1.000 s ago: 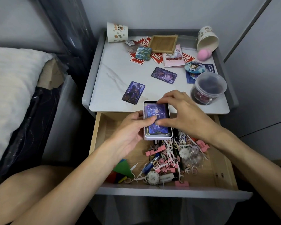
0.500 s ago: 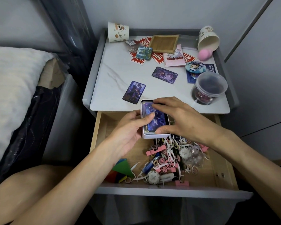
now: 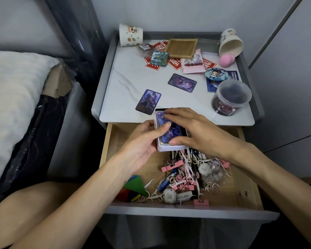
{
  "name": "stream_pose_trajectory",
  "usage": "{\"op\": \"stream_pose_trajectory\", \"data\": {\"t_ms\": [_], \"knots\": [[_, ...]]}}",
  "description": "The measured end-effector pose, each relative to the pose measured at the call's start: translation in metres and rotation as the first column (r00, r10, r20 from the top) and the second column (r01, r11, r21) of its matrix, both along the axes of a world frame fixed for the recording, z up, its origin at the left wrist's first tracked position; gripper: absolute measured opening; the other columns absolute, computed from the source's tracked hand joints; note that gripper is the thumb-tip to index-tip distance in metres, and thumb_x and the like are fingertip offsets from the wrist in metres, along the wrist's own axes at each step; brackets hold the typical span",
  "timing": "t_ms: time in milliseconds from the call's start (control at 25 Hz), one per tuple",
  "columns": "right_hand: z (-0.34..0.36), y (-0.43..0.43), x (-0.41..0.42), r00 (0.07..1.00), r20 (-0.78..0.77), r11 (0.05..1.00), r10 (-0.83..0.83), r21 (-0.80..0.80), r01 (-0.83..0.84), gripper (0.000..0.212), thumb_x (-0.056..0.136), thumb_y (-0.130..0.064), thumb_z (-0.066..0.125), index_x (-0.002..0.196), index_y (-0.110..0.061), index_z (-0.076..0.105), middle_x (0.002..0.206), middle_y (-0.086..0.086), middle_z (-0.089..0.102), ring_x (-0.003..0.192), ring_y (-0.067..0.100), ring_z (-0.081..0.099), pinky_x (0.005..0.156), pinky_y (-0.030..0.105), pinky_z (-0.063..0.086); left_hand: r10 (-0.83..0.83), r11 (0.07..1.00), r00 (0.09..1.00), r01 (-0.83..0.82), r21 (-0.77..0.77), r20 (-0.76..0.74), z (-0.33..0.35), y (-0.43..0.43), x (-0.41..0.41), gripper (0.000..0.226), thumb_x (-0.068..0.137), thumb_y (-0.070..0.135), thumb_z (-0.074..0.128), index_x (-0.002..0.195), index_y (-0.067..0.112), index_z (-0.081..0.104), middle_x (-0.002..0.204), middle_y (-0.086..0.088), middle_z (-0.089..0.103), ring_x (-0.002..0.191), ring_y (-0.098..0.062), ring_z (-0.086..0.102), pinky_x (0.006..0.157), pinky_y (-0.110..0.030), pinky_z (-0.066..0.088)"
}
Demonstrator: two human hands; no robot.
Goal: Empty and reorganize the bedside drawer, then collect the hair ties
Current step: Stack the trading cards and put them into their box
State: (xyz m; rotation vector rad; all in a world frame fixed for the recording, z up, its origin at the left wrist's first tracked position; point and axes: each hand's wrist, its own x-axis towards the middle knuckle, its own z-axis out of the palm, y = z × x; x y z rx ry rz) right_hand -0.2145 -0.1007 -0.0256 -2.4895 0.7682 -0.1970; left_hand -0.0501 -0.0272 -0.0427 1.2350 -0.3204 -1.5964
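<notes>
Fingers (image 3: 162, 129) of the left hand (image 3: 142, 141) clamp the white card box (image 3: 169, 147) from its left side. The right hand (image 3: 197, 130) pinches the top card (image 3: 174, 131) by both ends. The box is held above the rear of the open drawer (image 3: 110, 141). Hair ties (image 3: 180, 182) lie loose in the drawer's middle and front, among clutter.
</notes>
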Motion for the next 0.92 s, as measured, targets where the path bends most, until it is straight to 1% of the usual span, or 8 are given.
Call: {"op": "stream_pose_trajectory", "data": {"t_ms": [200, 320, 400, 520, 600, 720, 840, 920], "knots": [[-0.002, 0.0, 0.005, 1.0, 0.01, 0.997, 0.026, -0.069, -0.026, 0.077, 0.087, -0.036, 0.069, 0.151, -0.011, 0.034, 0.153, 0.004, 0.037, 0.141, 0.01, 0.027, 0.11, 0.001, 0.006, 0.015, 1.0, 0.999, -0.015, 0.005, 0.049, 0.001, -0.001, 0.006, 0.041, 0.086, 0.007, 0.069, 0.125, 0.0, 0.059, 0.115, -0.021, 0.069, 0.087, -0.024, 0.071, 0.07, -0.035, 0.06], [-0.001, -0.001, 0.011, 1.0, 0.009, 1.0, 0.027, -0.002, -0.027, 0.078, 0.088, -0.035, 0.069, 0.152, -0.012, 0.032, 0.155, 0.002, 0.036, 0.142, 0.008, 0.026, 0.113, 0.005, 0.009, 0.049, 0.999, 0.997, -0.05, 0.012, 0.061, 0.004, -0.003, 0.008, 0.04, 0.086, 0.004, 0.068, 0.125, -0.001, 0.058, 0.118, -0.024, 0.067, 0.088, -0.027, 0.071, 0.073, -0.038, 0.061], [0.001, -0.002, 0.017, 0.992, 0.123, 0.997, -0.03, 0.068, 0.022, 0.065, 0.09, -0.03, 0.068, 0.147, -0.014, 0.042, 0.15, -0.002, 0.042, 0.138, 0.005, 0.034, 0.114, 0.009, 0.019, 0.13, 0.991, 0.99, -0.131, 0.017, 0.052, 0.008, -0.005, 0.012, 0.04, 0.086, 0.003, 0.068, 0.124, -0.003, 0.058, 0.112, -0.022, 0.07, 0.086, -0.026, 0.072, 0.074, -0.039, 0.061], [0.002, -0.022, 0.038, 0.912, 0.315, 0.964, -0.264, 0.095, 0.247, 0.034, 0.098, -0.021, 0.06, 0.13, -0.012, 0.061, 0.133, -0.001, 0.059, 0.124, 0.009, 0.052, 0.104, 0.016, 0.036, 0.357, 0.934, 0.932, -0.356, -0.03, 0.057, 0.018, -0.012, 0.035, 0.041, 0.088, 0.003, 0.067, 0.128, -0.004, 0.055, 0.11, -0.02, 0.072, 0.085, -0.025, 0.073, 0.08, -0.041, 0.061], [-0.006, -0.046, 0.063, 0.934, 0.16, 0.947, -0.32, 0.028, 0.32, 0.038, 0.094, -0.027, 0.065, 0.127, -0.01, 0.062, 0.13, 0.008, 0.06, 0.123, 0.021, 0.053, 0.101, 0.027, 0.038, 0.511, 0.859, 0.858, -0.507, -0.074, 0.054, 0.022, -0.017, 0.056, 0.04, 0.091, 0.004, 0.064, 0.13, -0.005, 0.055, 0.115, -0.023, 0.069, 0.09, -0.029, 0.072, 0.085, -0.044, 0.059], [-0.022, -0.068, 0.104, 0.921, -0.192, 0.94, -0.338, -0.034, 0.338, 0.07, 0.082, -0.05, 0.072, 0.136, -0.01, 0.052, 0.134, 0.014, 0.048, 0.128, 0.031, 0.04, 0.104, 0.04, 0.037, 0.598, 0.799, 0.801, -0.595, -0.089, 0.015, 0.025, -0.018, 0.075, 0.038, 0.093, 0.006, 0.063, 0.129, -0.006, 0.055, 0.119, -0.028, 0.066, 0.107, -0.043, 0.065, 0.094, -0.059, 0.051], [-0.028, -0.083, 0.112, 0.861, -0.155, 0.867, -0.484, -0.219, 0.448, 0.063, 0.092, -0.053, 0.058, 0.137, -0.01, 0.051, 0.137, 0.015, 0.047, 0.129, 0.033, 0.039, 0.104, 0.044, 0.037, 0.593, 0.802, 0.805, -0.591, -0.092, 0.003, 0.032, -0.017, 0.075, 0.037, 0.093, 0.007, 0.064, 0.127, -0.006, 0.057, 0.117, -0.027, 0.067, 0.1, -0.04, 0.068, 0.094, -0.057, 0.052], [-0.033, -0.094, 0.095, 0.779, -0.16, 0.787, -0.606, -0.261, 0.559, 0.059, 0.098, -0.053, 0.045, 0.135, -0.008, 0.05, 0.141, 0.016, 0.047, 0.131, 0.035, 0.041, 0.105, 0.046, 0.037, 0.583, 0.808, 0.812, -0.58, -0.098, -0.001, 0.035, -0.017, 0.073, 0.035, 0.093, 0.007, 0.063, 0.126, -0.005, 0.058, 0.118, -0.025, 0.067, 0.089, -0.032, 0.069, 0.094, -0.05, 0.054]]}}
